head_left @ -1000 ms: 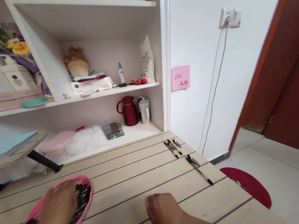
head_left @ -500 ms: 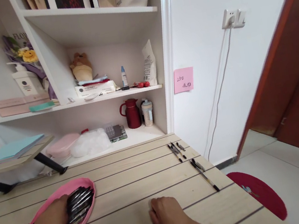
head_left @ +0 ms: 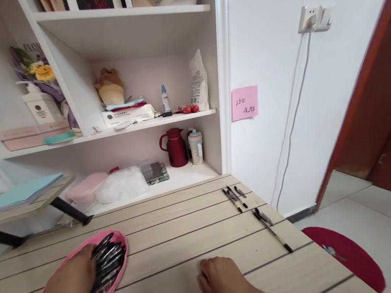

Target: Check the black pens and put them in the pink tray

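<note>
A pink oval tray (head_left: 120,236) lies at the near left of the slatted wooden table (head_left: 179,228), filled with several black pens (head_left: 109,263). My left hand (head_left: 68,290) reaches into the tray, its fingers bent down over the pens. At the near middle of the table, my right hand (head_left: 219,277) rests as a loose fist with the fingers curled under; what is inside them is hidden. Three short pens (head_left: 233,196) lie side by side at the far right of the table. A longer pen with a second one beside it (head_left: 272,229) lies nearer the right edge.
Behind the table, a white shelf unit holds a red jug (head_left: 174,147), a lidded cup (head_left: 196,146), a pink box (head_left: 85,187) and a plastic bag (head_left: 122,184). A stand with a blue folder (head_left: 13,192) overhangs the left. A red mat (head_left: 346,256) lies on the floor at right.
My left hand has drawn back slightly in the tray, uncovering more pens. The view has tilted a little to the right. My right hand has stayed put.
</note>
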### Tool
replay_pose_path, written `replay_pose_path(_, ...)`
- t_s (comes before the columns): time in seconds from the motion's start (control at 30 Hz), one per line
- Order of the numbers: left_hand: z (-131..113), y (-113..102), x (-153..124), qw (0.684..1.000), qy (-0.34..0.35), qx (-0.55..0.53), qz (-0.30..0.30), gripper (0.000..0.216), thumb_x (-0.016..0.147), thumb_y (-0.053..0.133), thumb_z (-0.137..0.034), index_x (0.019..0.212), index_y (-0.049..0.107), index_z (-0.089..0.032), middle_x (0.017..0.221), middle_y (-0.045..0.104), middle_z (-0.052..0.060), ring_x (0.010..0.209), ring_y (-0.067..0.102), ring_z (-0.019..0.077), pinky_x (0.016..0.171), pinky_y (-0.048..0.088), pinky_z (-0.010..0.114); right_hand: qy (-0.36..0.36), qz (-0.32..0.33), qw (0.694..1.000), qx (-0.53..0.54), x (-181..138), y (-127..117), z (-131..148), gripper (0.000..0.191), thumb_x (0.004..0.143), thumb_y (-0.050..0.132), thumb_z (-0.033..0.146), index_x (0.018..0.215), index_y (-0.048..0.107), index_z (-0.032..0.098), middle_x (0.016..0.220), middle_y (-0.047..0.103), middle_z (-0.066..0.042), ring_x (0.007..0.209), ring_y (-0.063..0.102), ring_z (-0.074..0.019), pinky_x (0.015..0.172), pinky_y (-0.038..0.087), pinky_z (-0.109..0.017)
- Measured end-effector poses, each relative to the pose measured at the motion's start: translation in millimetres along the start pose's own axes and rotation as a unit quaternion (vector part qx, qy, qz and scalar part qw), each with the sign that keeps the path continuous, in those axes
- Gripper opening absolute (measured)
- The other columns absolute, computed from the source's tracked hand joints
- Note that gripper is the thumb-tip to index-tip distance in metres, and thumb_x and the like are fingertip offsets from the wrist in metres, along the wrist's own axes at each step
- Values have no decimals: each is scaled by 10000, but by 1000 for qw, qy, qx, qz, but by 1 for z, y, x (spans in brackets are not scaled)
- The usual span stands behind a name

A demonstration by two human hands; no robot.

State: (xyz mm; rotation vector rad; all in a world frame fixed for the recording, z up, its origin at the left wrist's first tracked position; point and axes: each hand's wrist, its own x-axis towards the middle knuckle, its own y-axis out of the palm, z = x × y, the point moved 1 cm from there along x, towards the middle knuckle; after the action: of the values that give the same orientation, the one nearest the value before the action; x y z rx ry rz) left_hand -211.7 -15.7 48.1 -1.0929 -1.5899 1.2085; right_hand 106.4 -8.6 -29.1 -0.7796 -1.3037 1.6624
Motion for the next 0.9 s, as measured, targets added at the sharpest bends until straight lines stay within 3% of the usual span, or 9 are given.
replay_pose_path(0.07, -30, -3, -9, 992, -1, -113, -56, 213, 693, 454, -304, 846, 549, -191, 760, 628, 110, 720, 575, 291, 645, 381, 391, -1, -1, 1000, 8, 0, 2, -2, 240, 774, 378, 231, 765, 604, 148, 746, 656, -122, 688, 603, -223, 568, 356, -273)
replay_pose_path(0.13, -67, 8, -22, 943, -12, -332, -9, 259, 625, 568, -319, 851, 532, -198, 725, 604, 43, 658, 568, 211, 588, 401, 297, -1, -11, 999, 31, 0, 4, -5, 239, 781, 382, 250, 738, 594, 147, 738, 652, -115, 684, 593, -209, 574, 351, -265)
replay_pose_path(0.23, -124, 42, -46, 774, -49, -600, 194, 284, 642, 588, -345, 867, 494, -199, 599, 512, -36, 442, 437, 79, 405, 301, 179, -10, -55, 985, 164, 4, 6, -11, 311, 825, 347, 329, 685, 561, 152, 691, 629, -79, 652, 562, -164, 577, 346, -243)
replay_pose_path(0.3, -151, 65, -59, 682, -68, -673, 279, 256, 644, 610, -323, 820, 488, -182, 579, 488, -48, 401, 363, 33, 364, 214, 139, -15, -74, 936, 344, 7, 7, -14, 396, 854, 280, 416, 702, 535, 154, 611, 581, -40, 564, 521, -126, 531, 341, -222)
replay_pose_path(0.37, -169, 84, -67, 632, -62, -707, 312, 254, 632, 634, -322, 770, 491, -164, 584, 492, -42, 395, 345, 18, 346, 181, 130, -9, -67, 844, 532, 11, 8, -16, 450, 844, 255, 499, 720, 512, 152, 549, 523, -4, 480, 468, -99, 480, 332, -206)
replay_pose_path(0.43, -177, 97, -71, 608, -56, -727, 313, 275, 626, 643, -353, 749, 492, -160, 579, 494, -41, 380, 339, 14, 332, 182, 133, 1, -57, 756, 652, 13, 9, -16, 441, 812, 323, 540, 719, 500, 147, 548, 502, 10, 464, 449, -84, 473, 335, -198)
replay_pose_path(0.5, -180, 107, -73, 601, -57, -737, 304, 305, 615, 651, -384, 753, 489, -166, 561, 494, -49, 357, 335, 13, 320, 189, 139, -2, -50, 711, 701, 14, 9, -16, 389, 765, 448, 527, 716, 502, 144, 575, 509, 14, 487, 453, -77, 493, 342, -196)
replay_pose_path(0.67, -179, 127, -73, 609, -26, -716, 339, 381, 554, 676, -463, 691, 464, -177, 480, 505, -57, 282, 319, 13, 299, 145, 154, 13, -43, 700, 713, 13, 12, -17, 358, 649, 613, 491, 667, 494, 154, 553, 487, 39, 487, 436, -71, 478, 339, -189)
replay_pose_path(0.9, -174, 143, -65, 578, 28, -731, 362, 406, 536, 703, -464, 722, 519, -154, 472, 546, -12, 313, 342, 10, 351, 153, 159, 0, -32, 676, 736, 17, 22, -22, 377, 625, 628, 503, 648, 483, 156, 536, 482, 35, 456, 442, -70, 455, 332, -188)
